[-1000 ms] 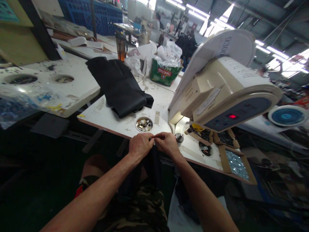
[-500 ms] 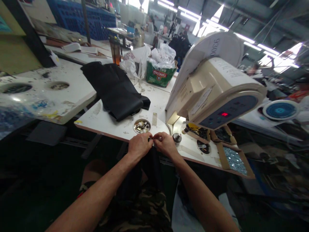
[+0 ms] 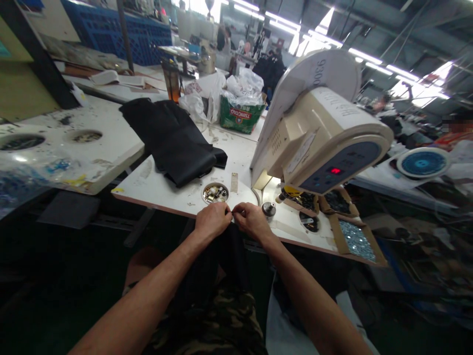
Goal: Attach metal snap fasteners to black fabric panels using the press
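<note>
My left hand (image 3: pixel 213 220) and my right hand (image 3: pixel 252 220) meet fingertip to fingertip at the near edge of the white table (image 3: pixel 162 190). Both are closed in a pinch on the top edge of a dark garment (image 3: pixel 221 256) that hangs down over my lap. A tiny part may sit between the fingertips, too small to make out. Just beyond the hands a round recessed cup (image 3: pixel 215 193) holds several small metal pieces. A cream-coloured machine (image 3: pixel 318 133) with a red display overhangs the table to the right, with a small metal die (image 3: pixel 268 209) under its head.
A folded stack of black fabric (image 3: pixel 173 140) lies on the table behind the cup. A green box (image 3: pixel 240 117) stuffed with plastic bags stands farther back. Cardboard trays (image 3: pixel 354 239) of small silver and dark parts sit right of the machine. A second white table (image 3: pixel 74 143) stands to the left.
The view has drifted slightly, shifting everything left and up. My hands stay pinched together on the garment edge at the same spot by the table edge.
</note>
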Available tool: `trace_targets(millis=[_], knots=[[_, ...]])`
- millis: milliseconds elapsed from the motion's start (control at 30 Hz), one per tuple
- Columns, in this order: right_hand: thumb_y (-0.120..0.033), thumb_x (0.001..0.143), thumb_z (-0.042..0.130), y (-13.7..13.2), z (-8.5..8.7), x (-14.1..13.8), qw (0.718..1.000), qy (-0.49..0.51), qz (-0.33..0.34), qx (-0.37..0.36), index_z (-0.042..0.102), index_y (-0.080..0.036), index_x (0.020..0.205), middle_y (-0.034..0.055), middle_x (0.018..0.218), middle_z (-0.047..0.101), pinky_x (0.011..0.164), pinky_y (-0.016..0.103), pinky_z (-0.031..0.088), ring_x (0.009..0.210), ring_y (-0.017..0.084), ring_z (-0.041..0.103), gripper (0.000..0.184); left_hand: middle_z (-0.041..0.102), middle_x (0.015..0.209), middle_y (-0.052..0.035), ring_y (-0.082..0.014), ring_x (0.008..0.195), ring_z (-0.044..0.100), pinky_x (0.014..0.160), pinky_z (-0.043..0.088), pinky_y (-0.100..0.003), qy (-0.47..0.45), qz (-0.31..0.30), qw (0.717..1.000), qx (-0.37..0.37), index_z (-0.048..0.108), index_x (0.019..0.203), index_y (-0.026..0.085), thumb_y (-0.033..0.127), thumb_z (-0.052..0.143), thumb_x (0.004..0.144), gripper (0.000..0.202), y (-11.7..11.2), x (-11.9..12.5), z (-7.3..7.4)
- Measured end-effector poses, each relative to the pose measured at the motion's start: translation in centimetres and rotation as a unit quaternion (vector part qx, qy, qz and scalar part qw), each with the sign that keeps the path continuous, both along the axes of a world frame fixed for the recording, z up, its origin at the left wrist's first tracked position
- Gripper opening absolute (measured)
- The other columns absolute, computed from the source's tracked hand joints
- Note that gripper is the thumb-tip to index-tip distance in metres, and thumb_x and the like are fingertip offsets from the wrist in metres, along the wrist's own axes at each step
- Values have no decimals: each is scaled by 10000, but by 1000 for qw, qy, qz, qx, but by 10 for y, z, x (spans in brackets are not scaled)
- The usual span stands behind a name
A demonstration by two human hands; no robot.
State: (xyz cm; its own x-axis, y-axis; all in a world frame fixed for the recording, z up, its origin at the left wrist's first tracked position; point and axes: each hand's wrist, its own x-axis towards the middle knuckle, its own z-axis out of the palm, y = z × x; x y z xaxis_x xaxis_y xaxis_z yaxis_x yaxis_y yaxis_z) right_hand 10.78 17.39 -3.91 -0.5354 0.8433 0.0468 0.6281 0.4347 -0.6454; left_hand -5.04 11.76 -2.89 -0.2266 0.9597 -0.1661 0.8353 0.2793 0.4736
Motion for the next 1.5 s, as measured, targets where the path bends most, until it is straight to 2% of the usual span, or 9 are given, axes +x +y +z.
trace_targets(millis=[300, 433, 700, 933, 1133, 1233, 1333, 1400, 1500], knots=[[-186, 916, 642, 5, 2, 0, 999, -31, 36, 5, 814, -219, 1016, 66, 980, 760, 833, 253, 524, 875, 181, 706, 202, 782, 951, -75, -277, 924, 730, 750, 517, -338, -4, 41, 999, -20, 738, 933, 285, 362, 574, 835, 207, 4, 3, 3], [-225, 961, 608, 9, 5, -1, 994, -85, 61, 22, 807, -218, 1054, 87, 1010, 754, 839, 260, 504, 900, 190, 698, 220, 779, 964, -75, -284, 914, 727, 746, 514, -353, -14, 57, 998, -31, 719, 950, 283, 366, 572, 823, 212, 8, 2, 4], [-280, 1008, 549, 17, 16, -8, 970, -204, 123, 52, 787, -236, 1056, 98, 1021, 746, 759, 276, 473, 906, 216, 703, 246, 779, 872, -41, -238, 846, 711, 712, 491, -311, -65, 32, 995, -65, 725, 799, 259, 289, 612, 750, 127, 26, -10, -2], [-225, 1024, 495, 16, 27, -22, 944, -276, 161, 87, 734, -162, 1075, 166, 1027, 727, 745, 332, 495, 866, 272, 728, 252, 771, 852, -31, -208, 812, 696, 654, 450, -280, -88, 38, 994, -48, 709, 775, 245, 270, 596, 754, 118, 25, -14, -4], [-207, 1028, 489, 12, 21, -20, 932, -294, 177, 118, 668, -160, 1141, 156, 1070, 696, 715, 323, 503, 850, 268, 731, 217, 790, 946, -51, -240, 921, 720, 771, 496, -300, -95, 57, 994, -4, 731, 936, 254, 294, 611, 792, 192, 13, -11, -4], [-263, 1024, 524, 12, 13, -14, 952, -246, 139, 115, 669, -168, 1120, 134, 1067, 691, 739, 315, 506, 855, 243, 717, 198, 800, 1031, -23, -230, 1007, 724, 868, 510, -301, -109, 47, 993, 19, 754, 1044, 298, 314, 610, 840, 250, 5, -11, -6], [-278, 982, 589, 11, 4, -7, 984, -115, 99, 94, 676, -181, 1021, 87, 1000, 697, 792, 299, 499, 881, 211, 688, 136, 792, 1135, 5, -216, 1084, 713, 963, 500, -303, -169, 18, 983, 62, 761, 1134, 323, 341, 600, 896, 288, -3, -14, -10], [-274, 946, 618, 7, 2, -3, 995, -23, 77, 65, 662, -191, 970, 44, 902, 692, 758, 279, 488, 818, 182, 663, 97, 789, 1155, 4, -212, 1100, 709, 997, 494, -299, -258, -7, 961, 99, 769, 1138, 291, 353, 610, 912, 283, -8, -17, -13], [-249, 916, 609, -6, 6, 3, 996, 66, 48, 22, 633, -198, 927, -4, 767, 647, 634, 258, 446, 662, 144, 596, 57, 802, 1059, -9, -212, 1031, 721, 965, 506, -289, -381, -15, 916, 123, 786, 1055, 231, 387, 665, 896, 254, -17, -18, -12]])
